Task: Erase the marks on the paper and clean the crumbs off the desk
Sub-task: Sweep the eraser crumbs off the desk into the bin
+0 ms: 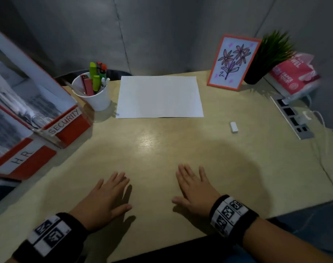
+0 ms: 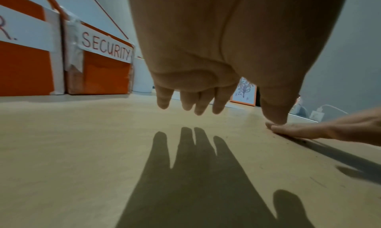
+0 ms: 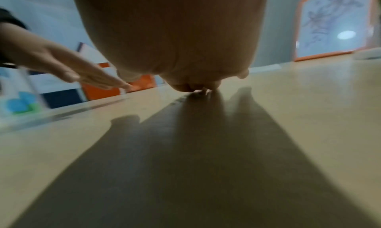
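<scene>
A white sheet of paper (image 1: 160,96) lies flat at the back middle of the wooden desk (image 1: 158,145); I see no marks on it from here. A small white eraser (image 1: 234,127) lies to the right of the paper, apart from both hands. My left hand (image 1: 112,188) and right hand (image 1: 190,183) are spread palm down near the front edge, fingers straight, holding nothing. In the left wrist view my left hand (image 2: 191,104) hovers just above the desk (image 2: 82,141); tiny dark specks lie beside my right hand (image 2: 309,132). The right wrist view shows my right hand (image 3: 193,86) low over the desk (image 3: 309,117).
Orange file boxes labelled SECURITY (image 1: 67,122) and H.R. (image 1: 21,160) stand at the left. A white cup of markers (image 1: 93,92) is left of the paper. A framed flower drawing (image 1: 234,62), a potted plant (image 1: 270,56), a paper towel pack (image 1: 294,74) and a power strip (image 1: 292,118) occupy the right.
</scene>
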The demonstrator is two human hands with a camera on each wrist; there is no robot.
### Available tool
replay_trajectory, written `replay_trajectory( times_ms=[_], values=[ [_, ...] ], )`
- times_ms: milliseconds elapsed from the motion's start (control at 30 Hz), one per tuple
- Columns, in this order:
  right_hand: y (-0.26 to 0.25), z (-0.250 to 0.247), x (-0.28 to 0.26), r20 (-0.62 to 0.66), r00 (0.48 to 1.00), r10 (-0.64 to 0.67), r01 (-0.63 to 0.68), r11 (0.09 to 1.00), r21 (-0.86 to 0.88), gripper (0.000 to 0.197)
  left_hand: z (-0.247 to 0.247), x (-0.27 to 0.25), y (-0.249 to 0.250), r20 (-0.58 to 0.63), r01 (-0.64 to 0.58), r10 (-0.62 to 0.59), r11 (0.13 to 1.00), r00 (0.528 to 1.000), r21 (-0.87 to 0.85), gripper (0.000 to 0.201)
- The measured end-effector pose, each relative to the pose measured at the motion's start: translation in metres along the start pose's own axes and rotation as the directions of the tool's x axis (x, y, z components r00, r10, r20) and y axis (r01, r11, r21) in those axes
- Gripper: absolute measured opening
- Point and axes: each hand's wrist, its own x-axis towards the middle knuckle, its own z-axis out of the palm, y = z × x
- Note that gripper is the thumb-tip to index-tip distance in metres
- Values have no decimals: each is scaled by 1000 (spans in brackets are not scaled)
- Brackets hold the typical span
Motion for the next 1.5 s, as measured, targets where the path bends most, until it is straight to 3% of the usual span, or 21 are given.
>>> replay_trajectory(
  times_ms=[100,167,200,300,400,467,533,600,667,733,800,900,1000,1067,1167,1233,1300,1367,1500],
  values=[
    [-55,18,-16,-147,980,-135,120,987,-104,84,0,-5,-17,-28,-17,16,999,999,-30,138],
    [-93,47,-18,-96,942,-323,305,938,-163,73,0,-4,-25,-53,-35,34,999,998,-22,138],
    [-107,57,-17,-47,942,-333,318,928,-193,69,0,-4,-27,-67,-51,50,999,996,-9,137],
    [-110,62,-13,32,971,-238,240,964,-118,67,-4,-2,-31,-111,-86,85,996,990,1,131],
    [-64,58,-28,-38,999,34,-36,998,-58,79,-7,-2,-36,-119,-95,95,995,988,3,130],
    [-30,54,-38,-41,964,262,-263,965,-9,81,-7,-1,-38,-128,-94,95,995,987,15,126],
    [-23,52,-45,-42,931,364,-365,931,-24,82,-6,0,-39,-125,-70,72,997,990,21,100],
    [-46,57,-38,-157,951,266,-275,961,-36,84,-7,2,-37,-116,-21,24,999,993,24,71],
    [-89,67,-25,-197,979,61,-81,992,-98,83,-9,5,-32,-126,-10,8,1000,992,-11,66],
    [-120,72,-20,-88,992,-89,74,984,-159,82,-10,9,-31,-134,-3,0,1000,991,-20,67],
    [-109,75,-26,-14,994,-105,101,975,-196,78,-8,14,-32,-139,22,-21,1000,990,4,69],
    [-43,71,-52,30,998,50,-44,984,-174,79,-5,19,-30,-113,76,-70,996,991,48,80],
    [1,50,-74,69,959,277,-273,960,-60,78,1,24,-25,-70,140,-135,987,988,81,106],
    [-1,45,-70,-6,950,313,-313,949,-34,77,6,27,-15,-39,193,-190,978,981,78,123],
    [-41,54,-48,-220,966,135,-149,988,-49,76,18,33,6,-34,304,-304,952,952,22,136],
    [-63,53,-37,-263,958,110,-122,992,-31,71,29,43,26,-38,334,-338,939,940,-85,141],
    [-60,49,-32,-280,950,142,-154,988,-21,67,41,49,52,-18,225,-226,973,974,-59,141],
    [-44,47,-34,-246,950,191,-199,980,-8,65,52,57,88,-22,115,-115,993,993,5,126],
    [-2,43,-60,-212,925,315,-306,949,77,78,51,73,147,-48,49,-51,998,998,-47,124]
  ],
)
